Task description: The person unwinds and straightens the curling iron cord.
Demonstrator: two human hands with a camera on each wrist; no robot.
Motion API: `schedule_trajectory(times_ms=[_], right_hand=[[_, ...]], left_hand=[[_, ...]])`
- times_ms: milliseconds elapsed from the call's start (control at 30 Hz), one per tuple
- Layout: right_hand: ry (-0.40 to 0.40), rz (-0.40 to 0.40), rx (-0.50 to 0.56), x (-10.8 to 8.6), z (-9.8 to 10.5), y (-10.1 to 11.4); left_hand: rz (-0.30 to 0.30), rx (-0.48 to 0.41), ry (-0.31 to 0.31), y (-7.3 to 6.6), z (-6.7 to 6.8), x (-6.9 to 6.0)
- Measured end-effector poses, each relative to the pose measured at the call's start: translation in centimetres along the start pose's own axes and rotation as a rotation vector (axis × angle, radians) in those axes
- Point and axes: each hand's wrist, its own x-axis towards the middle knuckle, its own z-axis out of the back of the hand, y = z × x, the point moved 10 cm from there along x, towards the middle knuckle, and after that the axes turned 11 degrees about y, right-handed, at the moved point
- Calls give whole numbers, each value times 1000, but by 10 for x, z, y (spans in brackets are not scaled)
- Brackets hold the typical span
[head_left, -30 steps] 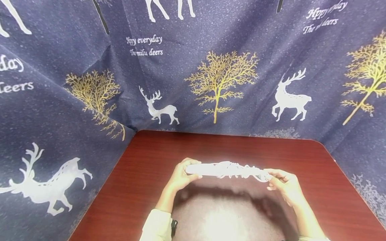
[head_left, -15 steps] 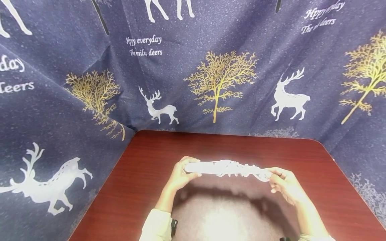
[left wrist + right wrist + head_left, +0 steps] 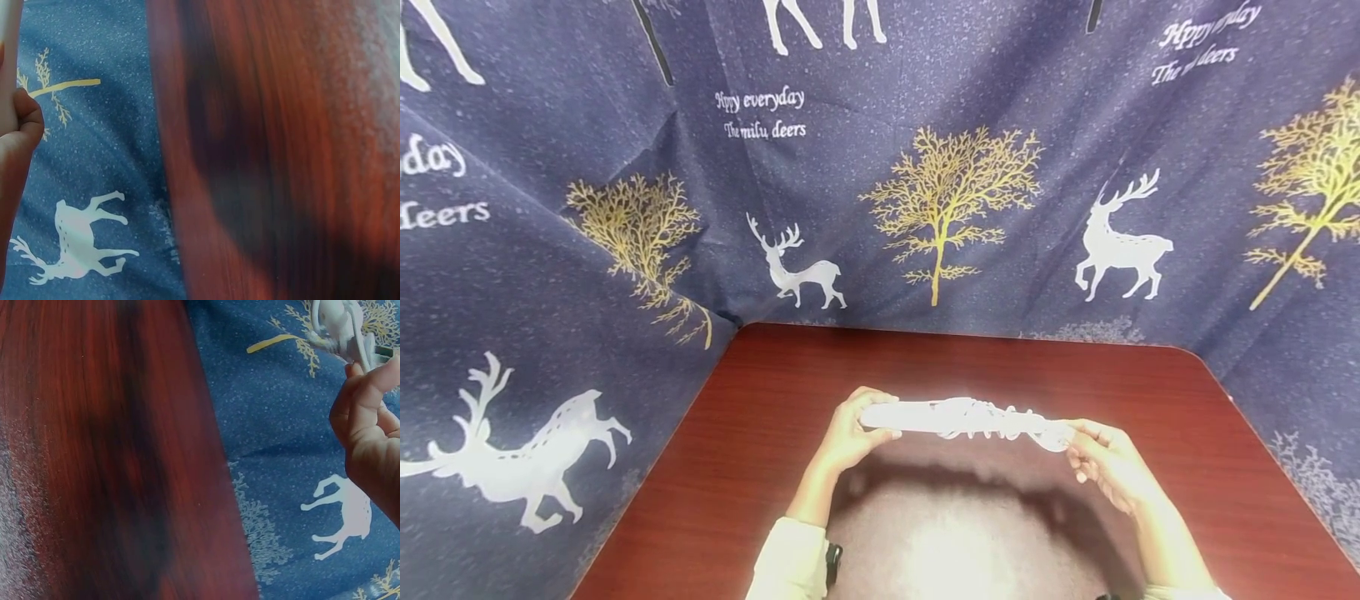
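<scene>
A long white object (image 3: 917, 417), with white cord wound or bunched around its right part (image 3: 992, 421), is held level above the table. My left hand (image 3: 850, 433) grips its smooth left end, thumb below and fingers above. In the left wrist view, the left hand (image 3: 22, 125) shows only at the edge, curled on the white body (image 3: 7, 69). My right hand (image 3: 1112, 462) pinches the right end between thumb and fingers. In the right wrist view, the right hand (image 3: 372, 425) pinches beneath white cord loops (image 3: 340, 325); the glare hides finer detail.
The reddish-brown table (image 3: 775, 367) lies below, with a bright glare near its front and shadows of the arms and object. A dark blue cloth (image 3: 850, 183) printed with deer and trees hangs behind and beside it.
The object and both hands have risen very slightly. The right fingers have shifted a little at the right end; both hands keep their hold.
</scene>
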Motion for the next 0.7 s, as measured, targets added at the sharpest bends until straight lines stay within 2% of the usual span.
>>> schedule_trajectory(times_ms=[67, 133, 267, 300, 433, 567, 700], right_hand=[[-1, -14, 35, -1, -1, -2], [-9, 9, 18, -1, -1, 0], [-48, 58, -53, 0, 2, 5], [-72, 75, -101, 0, 5, 8], [-148, 33, -197, 0, 10, 9], [-180, -3, -280, 0, 12, 9], [-173, -22, -270, -1, 13, 6]], left_hand=[[5, -4, 2, 1, 0, 0], [7, -6, 4, 1, 1, 0], [2, -16, 5, 1, 0, 1], [-1, -15, 3, 0, 0, 1], [-14, -11, -6, 0, 0, 1], [-11, -13, -5, 3, 0, 0], [-2, -24, 6, 5, -2, 0]])
